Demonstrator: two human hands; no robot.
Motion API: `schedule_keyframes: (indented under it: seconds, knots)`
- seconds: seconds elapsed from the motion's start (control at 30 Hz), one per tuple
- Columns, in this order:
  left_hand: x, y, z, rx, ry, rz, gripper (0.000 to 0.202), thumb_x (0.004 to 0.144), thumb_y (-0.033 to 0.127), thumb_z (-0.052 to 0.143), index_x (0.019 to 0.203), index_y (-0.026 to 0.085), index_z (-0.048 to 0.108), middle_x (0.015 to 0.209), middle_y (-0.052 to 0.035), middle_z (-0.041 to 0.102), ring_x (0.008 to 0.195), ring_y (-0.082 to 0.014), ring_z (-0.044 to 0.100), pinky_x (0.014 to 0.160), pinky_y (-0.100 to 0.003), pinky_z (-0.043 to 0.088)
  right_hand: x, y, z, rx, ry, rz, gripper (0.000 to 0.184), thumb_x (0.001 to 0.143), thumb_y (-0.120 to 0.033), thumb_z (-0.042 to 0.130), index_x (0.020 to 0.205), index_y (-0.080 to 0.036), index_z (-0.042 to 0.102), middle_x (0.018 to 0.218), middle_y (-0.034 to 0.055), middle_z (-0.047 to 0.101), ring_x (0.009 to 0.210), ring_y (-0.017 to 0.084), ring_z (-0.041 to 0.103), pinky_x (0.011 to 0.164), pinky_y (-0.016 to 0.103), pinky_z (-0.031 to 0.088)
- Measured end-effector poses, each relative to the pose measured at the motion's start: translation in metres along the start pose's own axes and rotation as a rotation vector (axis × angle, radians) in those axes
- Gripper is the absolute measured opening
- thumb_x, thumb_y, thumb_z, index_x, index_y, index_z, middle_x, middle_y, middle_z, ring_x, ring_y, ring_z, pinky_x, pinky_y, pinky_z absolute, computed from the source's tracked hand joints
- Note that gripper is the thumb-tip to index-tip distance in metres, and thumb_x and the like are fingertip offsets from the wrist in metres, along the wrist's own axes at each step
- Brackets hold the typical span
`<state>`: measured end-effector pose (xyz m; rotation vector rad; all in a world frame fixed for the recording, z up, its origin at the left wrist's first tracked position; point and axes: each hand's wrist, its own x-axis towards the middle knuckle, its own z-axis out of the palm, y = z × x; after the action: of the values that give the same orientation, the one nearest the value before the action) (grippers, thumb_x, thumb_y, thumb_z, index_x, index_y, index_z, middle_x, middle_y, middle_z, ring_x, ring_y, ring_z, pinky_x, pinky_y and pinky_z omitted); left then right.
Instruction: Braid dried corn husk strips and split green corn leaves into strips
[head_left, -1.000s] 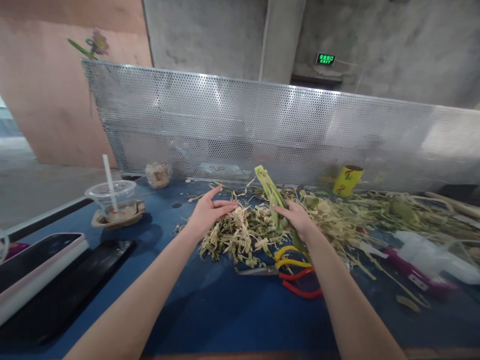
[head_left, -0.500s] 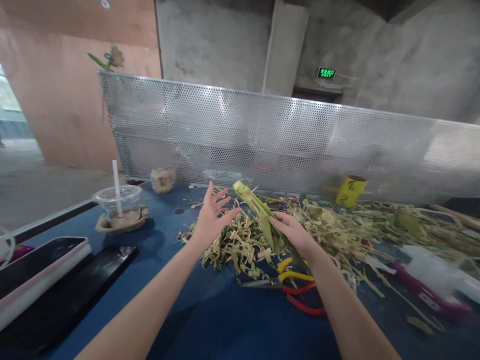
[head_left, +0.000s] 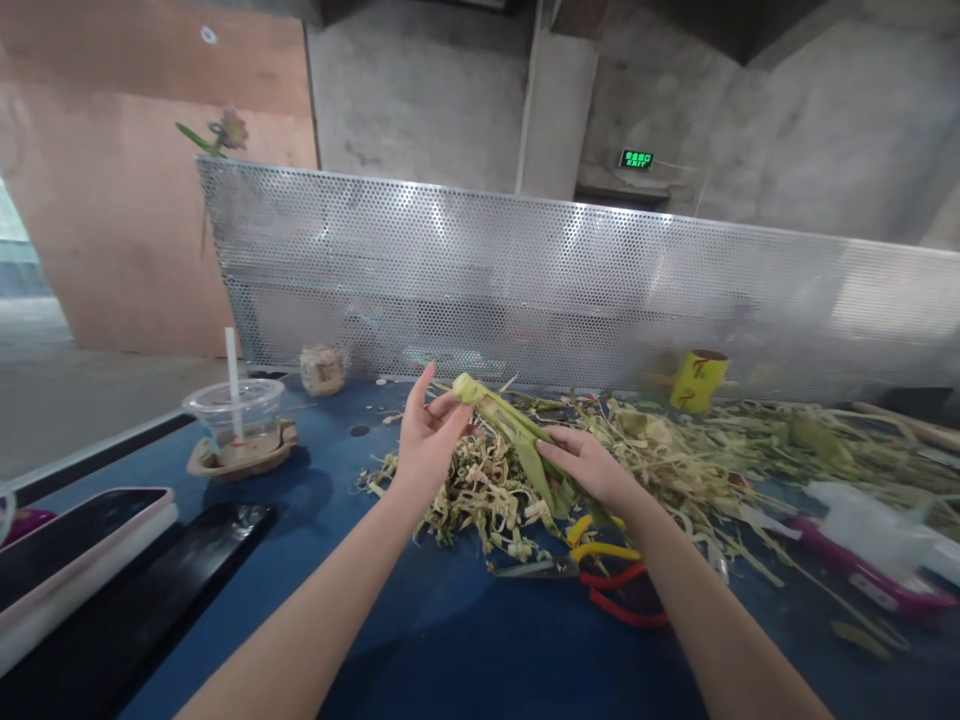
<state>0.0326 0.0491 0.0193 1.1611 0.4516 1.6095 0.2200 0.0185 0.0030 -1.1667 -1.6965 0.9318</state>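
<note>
My right hand (head_left: pixel 589 465) holds the leafy lower part of a green husk bundle (head_left: pixel 517 435), thumb on top. The bundle slants up to the left and ends in a pale rounded knob. At that knob end, my left hand (head_left: pixel 427 435) has its thumb and some fingers closed on it, while one finger points up. Under the bundle lies a heap of dry, shredded plant scraps (head_left: pixel 480 490). A pair of scissors (head_left: pixel 600 570) with yellow and red handles rests on the blue table (head_left: pixel 427 640), partly behind my right forearm.
To the left are a clear cup with a straw (head_left: pixel 238 410) in a cardboard holder, phones (head_left: pixel 82 540) and a jar (head_left: pixel 322 368). A yellow cylinder (head_left: pixel 697 382), long dry strips (head_left: pixel 750 450) and a purple tray (head_left: pixel 877 570) are right. A perforated metal screen (head_left: pixel 480 270) stands behind.
My left hand, spread and apart from the bundle before, has moved in and closed its thumb and fingers at the knob end. My right hand keeps its hold.
</note>
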Motion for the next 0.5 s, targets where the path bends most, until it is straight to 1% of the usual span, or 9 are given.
schedule_keyframes:
  seconds: [0.13,0.2,0.27,0.33,0.4,0.43,0.5]
  knots:
    - [0.003,0.000,-0.001,-0.079,0.033,-0.038,0.074,0.066,0.009,0.062,0.129,0.020,0.027,0.077,-0.0023,0.064,0.063,-0.0126,0.057,0.045,-0.021,0.044,-0.003,0.001,0.001,0.012,-0.003,0.051,0.039,0.075,-0.053,0.046,0.075,-0.017,0.058,0.055,-0.0023,0.055,0.045,0.009,0.050,0.043,0.019,0.039]
    - [0.005,0.000,-0.001,-0.093,0.070,-0.054,0.074,0.065,0.008,0.063,0.129,0.018,0.028,0.072,-0.0014,0.064,0.057,-0.0116,0.057,0.043,-0.020,0.043,-0.004,-0.001,0.000,0.013,-0.037,0.056,0.041,0.075,-0.054,0.046,0.072,-0.016,0.058,0.056,-0.0014,0.056,0.047,0.009,0.051,0.044,0.020,0.040]
    - [0.006,0.000,-0.001,-0.081,0.116,-0.071,0.074,0.063,0.007,0.064,0.128,0.016,0.029,0.068,0.0001,0.063,0.050,-0.0096,0.055,0.041,-0.020,0.043,-0.005,-0.006,0.001,0.018,-0.069,0.030,0.040,0.076,-0.053,0.045,0.078,-0.016,0.059,0.066,0.0010,0.060,0.056,0.012,0.056,0.050,0.022,0.043]
    - [0.005,0.001,-0.001,-0.045,0.130,-0.095,0.077,0.062,0.008,0.065,0.129,0.014,0.027,0.067,0.0005,0.064,0.043,-0.0077,0.053,0.040,-0.019,0.042,-0.004,-0.014,0.003,0.027,-0.071,-0.024,0.037,0.078,-0.049,0.045,0.093,-0.018,0.057,0.081,0.0036,0.062,0.068,0.014,0.059,0.057,0.025,0.046]
    - [0.003,0.000,0.000,-0.006,0.091,-0.123,0.080,0.061,0.009,0.067,0.130,0.012,0.025,0.068,-0.0011,0.065,0.041,-0.0069,0.051,0.038,-0.018,0.041,0.001,-0.024,0.009,0.003,-0.027,-0.075,0.036,0.079,-0.045,0.046,0.104,-0.020,0.051,0.091,0.0052,0.060,0.074,0.015,0.059,0.059,0.026,0.047]
    - [0.001,0.000,0.000,0.011,0.058,-0.132,0.082,0.061,0.010,0.068,0.130,0.012,0.025,0.068,-0.0020,0.066,0.041,-0.0070,0.052,0.037,-0.018,0.041,0.004,-0.029,0.013,-0.023,0.001,-0.091,0.035,0.078,-0.043,0.048,0.105,-0.020,0.049,0.092,0.0056,0.060,0.073,0.015,0.059,0.059,0.026,0.047]
    - [-0.001,-0.001,0.001,0.032,0.007,-0.129,0.083,0.059,0.014,0.070,0.129,0.010,0.026,0.068,-0.0032,0.067,0.042,-0.0076,0.052,0.037,-0.017,0.040,0.012,-0.039,0.023,-0.075,0.065,-0.121,0.031,0.075,-0.040,0.052,0.099,-0.019,0.050,0.090,0.0058,0.060,0.073,0.015,0.059,0.060,0.026,0.047]
